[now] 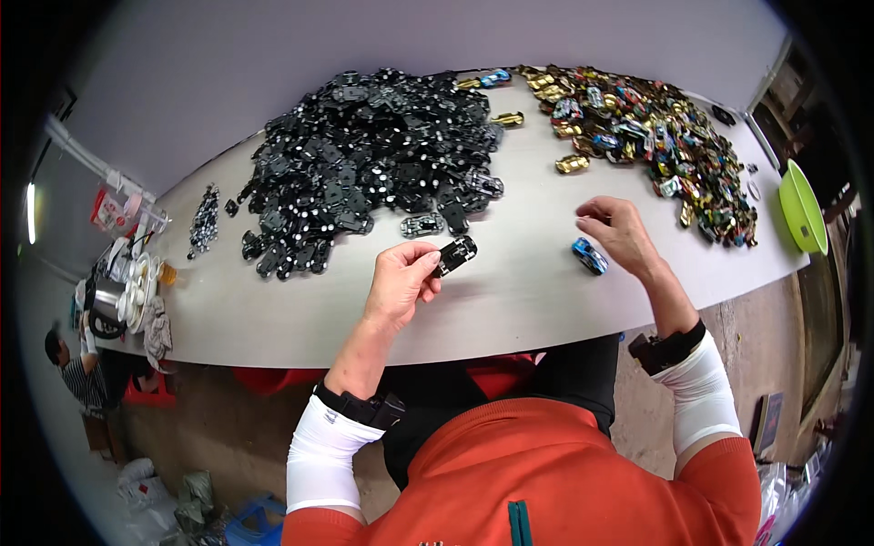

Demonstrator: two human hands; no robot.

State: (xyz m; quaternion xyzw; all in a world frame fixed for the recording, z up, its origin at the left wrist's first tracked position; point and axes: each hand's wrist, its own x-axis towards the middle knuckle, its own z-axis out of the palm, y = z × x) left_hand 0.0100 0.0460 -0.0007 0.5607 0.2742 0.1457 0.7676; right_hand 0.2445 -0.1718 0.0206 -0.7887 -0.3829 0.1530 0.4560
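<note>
**Holding black car base in L hand, w/ blue toy car by R hand**

Pinching black car base btwn L thumb & fingers, up off bench, approx. in front of dark pile & near loose grey car. Holding R hand just beside blue toy car, fingers half-curled; can't tell if tips meet, can't spot anything btwn them. Can't confirm contact w/ blue toy car either. To be found on bare stretch of bench, well apart from dark pile & also apart from multicoloured pile: blue toy car.

Prob. mid-handling of one base, at looking-over or turning stage; can't tell which. Calls next, at a guess, for steady L pinch plus R reach, either down to blue toy car or across to black car base. Needs light touch w/ R fingers, else might nudge blue toy car along bench. Also wants L hand clear of dark pile's front edge, to avoid poss. snagging.
</note>
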